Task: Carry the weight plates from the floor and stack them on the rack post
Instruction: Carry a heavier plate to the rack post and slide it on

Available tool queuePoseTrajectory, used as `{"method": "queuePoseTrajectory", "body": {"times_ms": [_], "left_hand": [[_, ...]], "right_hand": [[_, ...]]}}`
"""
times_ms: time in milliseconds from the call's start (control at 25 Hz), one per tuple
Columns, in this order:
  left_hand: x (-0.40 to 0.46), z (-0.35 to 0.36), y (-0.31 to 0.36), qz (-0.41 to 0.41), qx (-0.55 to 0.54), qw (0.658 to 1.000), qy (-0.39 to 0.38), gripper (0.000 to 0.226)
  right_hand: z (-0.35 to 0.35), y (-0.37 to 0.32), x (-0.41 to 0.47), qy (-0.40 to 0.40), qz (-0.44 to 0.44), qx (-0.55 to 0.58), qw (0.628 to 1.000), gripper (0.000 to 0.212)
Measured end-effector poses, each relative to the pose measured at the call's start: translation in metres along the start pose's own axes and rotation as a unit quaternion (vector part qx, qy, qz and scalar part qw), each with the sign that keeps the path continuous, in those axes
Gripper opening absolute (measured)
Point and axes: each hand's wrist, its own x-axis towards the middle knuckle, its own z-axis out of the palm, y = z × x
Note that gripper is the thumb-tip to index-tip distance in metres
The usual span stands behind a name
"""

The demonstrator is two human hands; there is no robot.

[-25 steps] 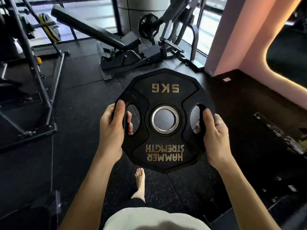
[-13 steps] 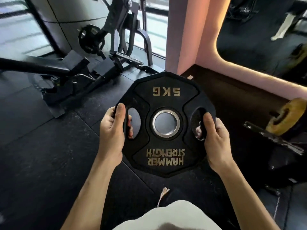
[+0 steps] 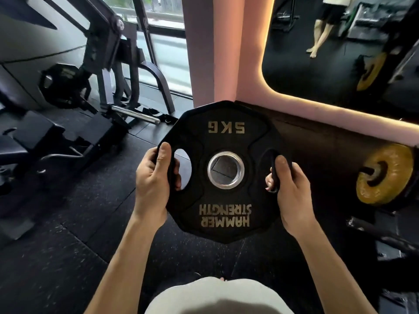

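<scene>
I hold a black 5 kg weight plate flat in front of me, above the floor, its gold lettering upside down to me. My left hand grips its left grip slot, thumb on top and fingers curled through the hole. My right hand grips the right slot the same way. A yellow weight plate hangs on a dark horizontal rack post at the right, with the black bar of the rack below it.
A black weight machine with a chrome peg and a black plate stands at the left. A pink pillar and a lit mirror rise ahead. Black rubber floor lies underfoot.
My view has swung to the right with the plate still held in both hands. The bench and machine slid left, and the yellow plate on the rack came closer at the right.
</scene>
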Motion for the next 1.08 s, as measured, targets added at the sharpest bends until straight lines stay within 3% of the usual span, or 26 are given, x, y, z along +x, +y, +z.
{"method": "queuePoseTrajectory", "body": {"times_ms": [640, 1080], "left_hand": [[0.465, 0.130, -0.029, -0.029, -0.022, 0.990, -0.136, 0.028], [0.685, 0.306, -0.062, -0.029, -0.028, 0.983, -0.180, 0.030]], "right_hand": [[0.133, -0.016, 0.401, 0.145, 0.015, 0.003, 0.989, 0.033], [0.110, -0.030, 0.657, 0.194, -0.010, 0.009, 0.981, 0.030]]}}
